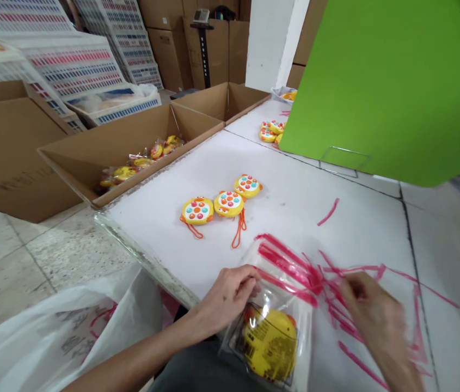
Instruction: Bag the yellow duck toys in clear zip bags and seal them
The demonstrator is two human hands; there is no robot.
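Note:
My left hand (232, 294) is closed in a pinch on the upper edge of a clear plastic bag (305, 332). Inside this bag a yellow toy (270, 344) lies with its printed back and barcode facing up. More flat clear bags with pink bands (281, 258) lie just beyond it. My right hand (370, 307), blurred by motion, has its fingers curled together at a thin pink strip (330, 262) right of the bag. Three yellow toys (228, 203) with coloured buttons rest face up farther back on the white table (295, 185), orange cords showing on the nearer ones.
Loose pink strips (360, 363) litter the table's right side. A cardboard box (132, 130) with bagged toys stands along the left edge. A green panel (388, 87) rises at right. More toys (270, 130) sit at the back. A white sack (107, 326) hangs lower left.

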